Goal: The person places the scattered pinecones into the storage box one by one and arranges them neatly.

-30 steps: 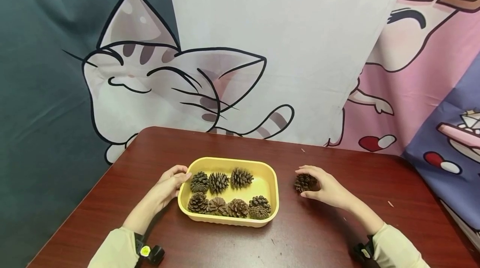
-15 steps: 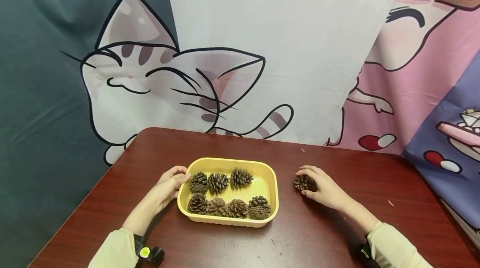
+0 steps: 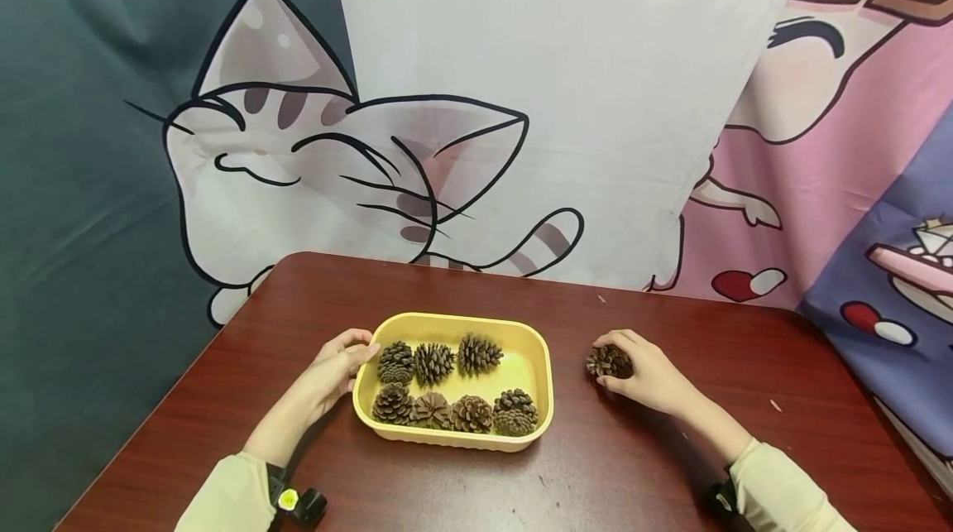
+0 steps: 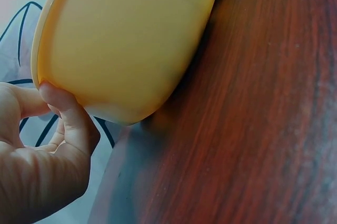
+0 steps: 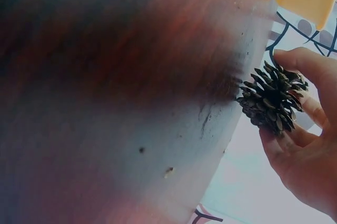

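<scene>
A yellow rectangular tray point(image 3: 524, 362) stands on the table left of centre. Several brown pine cones point(image 3: 471, 414) lie in it, in a front row and a back row. My left hand point(image 3: 335, 368) pinches the tray's left rim; the left wrist view shows thumb and fingers point(image 4: 62, 105) bent at the edge of its wall. To the right of the tray, my right hand point(image 3: 649, 375) grips another pine cone point(image 3: 606, 361) from its right side, thumb and fingers around it. In the right wrist view this pine cone point(image 5: 274, 98) is at the table surface; whether it touches is unclear.
The dark red wooden table point(image 3: 447, 486) has rounded far corners, with a cloth backdrop point(image 3: 618, 102) of cartoon cats behind it. Small flakes point(image 3: 776, 404) lie on the table to the right. A strip of tabletop separates the tray from my right hand.
My right hand's fingers have shifted slightly on the pine cone, which has turned a little in the grasp. The left hand and the tray have stayed in place.
</scene>
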`<state>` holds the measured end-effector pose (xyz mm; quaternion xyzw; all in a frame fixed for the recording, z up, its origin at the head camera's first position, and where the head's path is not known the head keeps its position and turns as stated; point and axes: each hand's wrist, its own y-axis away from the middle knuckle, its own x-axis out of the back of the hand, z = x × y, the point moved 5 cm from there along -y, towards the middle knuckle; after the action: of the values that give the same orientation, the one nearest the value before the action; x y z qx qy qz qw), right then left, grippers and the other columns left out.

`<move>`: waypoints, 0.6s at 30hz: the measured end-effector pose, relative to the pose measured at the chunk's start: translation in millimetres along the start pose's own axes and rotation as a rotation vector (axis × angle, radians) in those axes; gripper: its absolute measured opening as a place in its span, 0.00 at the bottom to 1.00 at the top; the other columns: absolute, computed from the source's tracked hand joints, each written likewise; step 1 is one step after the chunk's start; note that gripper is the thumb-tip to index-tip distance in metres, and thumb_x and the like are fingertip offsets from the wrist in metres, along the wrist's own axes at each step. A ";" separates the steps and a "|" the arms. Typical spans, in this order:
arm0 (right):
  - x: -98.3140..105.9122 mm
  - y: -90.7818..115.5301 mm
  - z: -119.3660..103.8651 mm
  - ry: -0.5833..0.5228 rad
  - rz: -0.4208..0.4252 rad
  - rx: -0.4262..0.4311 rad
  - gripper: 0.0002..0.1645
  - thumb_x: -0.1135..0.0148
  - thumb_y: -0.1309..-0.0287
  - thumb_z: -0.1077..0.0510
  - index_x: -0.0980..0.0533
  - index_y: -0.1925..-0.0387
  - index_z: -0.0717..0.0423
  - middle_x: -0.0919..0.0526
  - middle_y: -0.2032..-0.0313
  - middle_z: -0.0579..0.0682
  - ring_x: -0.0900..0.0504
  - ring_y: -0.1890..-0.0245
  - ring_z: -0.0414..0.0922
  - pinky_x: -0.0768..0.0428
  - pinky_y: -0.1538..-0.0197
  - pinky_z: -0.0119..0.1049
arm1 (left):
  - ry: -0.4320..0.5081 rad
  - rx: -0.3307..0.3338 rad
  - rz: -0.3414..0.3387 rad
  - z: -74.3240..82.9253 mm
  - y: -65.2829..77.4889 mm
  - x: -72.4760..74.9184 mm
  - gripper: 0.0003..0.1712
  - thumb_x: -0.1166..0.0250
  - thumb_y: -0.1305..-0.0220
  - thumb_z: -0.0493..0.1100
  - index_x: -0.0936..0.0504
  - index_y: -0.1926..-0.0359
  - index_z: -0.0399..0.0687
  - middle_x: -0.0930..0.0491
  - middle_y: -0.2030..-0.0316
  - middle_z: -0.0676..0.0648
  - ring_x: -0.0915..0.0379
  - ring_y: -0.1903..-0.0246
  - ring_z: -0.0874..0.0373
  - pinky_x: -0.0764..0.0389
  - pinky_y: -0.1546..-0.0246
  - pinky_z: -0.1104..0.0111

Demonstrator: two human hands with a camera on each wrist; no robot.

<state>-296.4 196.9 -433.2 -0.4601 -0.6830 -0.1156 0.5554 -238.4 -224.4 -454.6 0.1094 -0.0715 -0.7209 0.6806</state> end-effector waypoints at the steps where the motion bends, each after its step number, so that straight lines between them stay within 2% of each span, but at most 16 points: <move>1: -0.4 0.1 0.4 0.001 0.000 -0.004 0.27 0.26 0.62 0.60 0.25 0.55 0.51 0.23 0.57 0.46 0.23 0.57 0.44 0.23 0.56 0.45 | 0.003 -0.001 0.000 -0.2 -0.4 0.0 0.17 0.45 0.33 0.39 0.41 0.50 0.37 0.27 0.70 0.52 0.27 0.73 0.64 0.22 0.75 0.71; 8: 1.0 0.9 1.0 -0.004 0.033 -0.007 0.27 0.26 0.62 0.59 0.25 0.55 0.52 0.22 0.58 0.47 0.23 0.57 0.44 0.23 0.56 0.44 | 0.026 -0.008 -0.019 -0.2 -1.8 -0.2 0.11 0.46 0.33 0.38 0.39 0.54 0.42 0.24 0.69 0.54 0.25 0.71 0.64 0.21 0.72 0.70; 18: 5.1 -2.4 -11.2 -0.055 0.049 0.040 0.28 0.25 0.63 0.59 0.25 0.56 0.51 0.22 0.60 0.44 0.24 0.60 0.39 0.23 0.59 0.39 | 0.035 0.006 -0.003 1.0 -0.1 -0.7 0.13 0.46 0.33 0.38 0.39 0.53 0.40 0.24 0.70 0.54 0.24 0.70 0.64 0.21 0.72 0.69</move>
<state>-290.7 190.7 -423.9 -0.4687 -0.6887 -0.0754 0.5481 -238.7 -223.7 -453.5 0.1245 -0.0616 -0.7198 0.6801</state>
